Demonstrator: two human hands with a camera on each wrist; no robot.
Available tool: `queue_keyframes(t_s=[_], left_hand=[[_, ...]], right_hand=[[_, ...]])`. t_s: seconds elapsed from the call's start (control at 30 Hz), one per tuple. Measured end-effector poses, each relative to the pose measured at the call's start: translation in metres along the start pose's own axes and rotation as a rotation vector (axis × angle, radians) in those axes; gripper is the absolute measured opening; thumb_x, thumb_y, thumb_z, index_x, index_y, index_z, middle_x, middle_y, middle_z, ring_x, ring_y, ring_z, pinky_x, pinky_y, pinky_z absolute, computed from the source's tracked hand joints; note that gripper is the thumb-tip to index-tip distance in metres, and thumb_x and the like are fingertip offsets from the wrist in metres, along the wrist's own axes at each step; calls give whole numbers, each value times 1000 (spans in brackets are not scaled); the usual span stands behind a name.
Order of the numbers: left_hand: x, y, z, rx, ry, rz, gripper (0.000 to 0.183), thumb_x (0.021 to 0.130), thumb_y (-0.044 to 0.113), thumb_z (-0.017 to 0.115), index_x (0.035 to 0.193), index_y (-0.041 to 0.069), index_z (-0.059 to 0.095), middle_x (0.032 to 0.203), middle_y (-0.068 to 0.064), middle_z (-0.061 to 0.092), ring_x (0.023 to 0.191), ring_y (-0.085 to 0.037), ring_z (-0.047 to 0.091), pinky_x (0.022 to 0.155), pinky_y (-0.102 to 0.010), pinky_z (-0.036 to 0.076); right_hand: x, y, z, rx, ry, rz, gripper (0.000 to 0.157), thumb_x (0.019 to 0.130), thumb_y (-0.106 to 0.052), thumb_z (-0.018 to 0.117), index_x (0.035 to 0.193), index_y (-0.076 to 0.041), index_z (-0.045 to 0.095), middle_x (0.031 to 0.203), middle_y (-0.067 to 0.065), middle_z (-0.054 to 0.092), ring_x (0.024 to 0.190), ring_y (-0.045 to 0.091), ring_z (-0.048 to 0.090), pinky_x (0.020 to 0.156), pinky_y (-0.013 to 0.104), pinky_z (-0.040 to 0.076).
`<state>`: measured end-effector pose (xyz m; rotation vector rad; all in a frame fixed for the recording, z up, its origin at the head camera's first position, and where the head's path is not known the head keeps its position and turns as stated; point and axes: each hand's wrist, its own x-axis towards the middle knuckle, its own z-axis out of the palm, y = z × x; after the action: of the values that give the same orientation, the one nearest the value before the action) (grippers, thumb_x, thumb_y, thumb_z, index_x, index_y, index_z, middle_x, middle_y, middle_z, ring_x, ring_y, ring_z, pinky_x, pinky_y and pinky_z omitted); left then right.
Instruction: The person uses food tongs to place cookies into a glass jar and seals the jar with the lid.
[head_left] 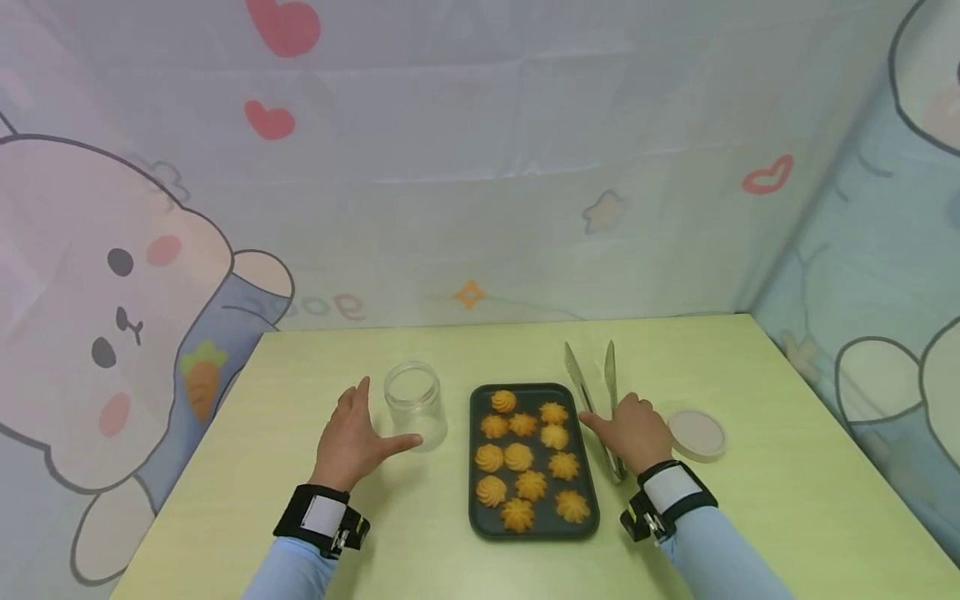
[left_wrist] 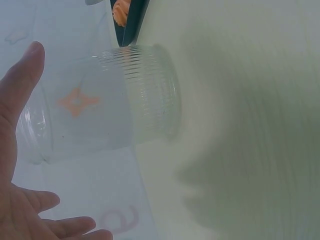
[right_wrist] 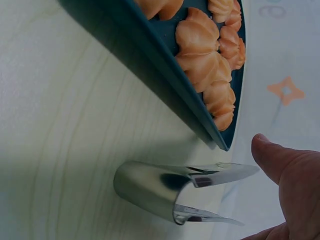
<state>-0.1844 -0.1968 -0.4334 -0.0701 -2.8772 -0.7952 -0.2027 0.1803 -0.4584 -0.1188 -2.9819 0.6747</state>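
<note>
My left hand (head_left: 351,446) is spread, thumb apart from the fingers, just left of a clear glass jar (head_left: 415,407). In the left wrist view the jar (left_wrist: 100,105) stands between the thumb and fingers, which do not appear to grip it. My right hand (head_left: 636,435) is over metal tongs (head_left: 576,372) lying with their arms apart. The right wrist view shows its thumb extended beyond the bent end of the tongs (right_wrist: 150,189); the other fingers are mostly hidden. Beside the tongs is a dark baking tray (head_left: 480,521) bearing several piped golden cookies (head_left: 531,485).
A round pale lid (head_left: 697,435) lies to the right of my right hand on the light yellow table (head_left: 787,500). Behind the table hangs a cartoon-printed cloth (head_left: 465,167), which continues along both sides.
</note>
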Motion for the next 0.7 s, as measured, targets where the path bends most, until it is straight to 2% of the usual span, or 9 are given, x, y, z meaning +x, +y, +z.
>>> queue_keyframes(t_s=[0.13,0.33,0.53,0.7], left_hand=[[1,0,0,7,2,-7,121,61,58,80,147,-6,24,143,-37,33,122,-53,39,93,-66,41],[1,-1,0,15,0,-10,123,60,59,80,147,-6,23,142,-38,33,121,-53,41,91,-66,42],[2,-2,0,16,-5,-11,124,59,60,80,147,-5,23,143,-38,33,120,-53,41,90,-66,43],[4,-1,-5,19,-23,-13,125,59,61,79,148,-5,22,143,-38,32,120,-53,41,91,-65,44]], right_hand=[[4,1,5,14,-17,9,55,84,-49,64,67,2,53,56,14,48,43,24,47,37,29,30],[8,5,12,21,-6,-57,49,84,-38,68,52,-6,49,46,3,39,40,19,43,37,27,28],[7,10,11,23,-16,-83,36,85,-25,67,65,2,55,54,12,54,46,24,50,42,38,42],[6,12,3,21,-28,-61,32,88,-20,62,72,6,55,59,16,56,50,27,52,46,41,44]])
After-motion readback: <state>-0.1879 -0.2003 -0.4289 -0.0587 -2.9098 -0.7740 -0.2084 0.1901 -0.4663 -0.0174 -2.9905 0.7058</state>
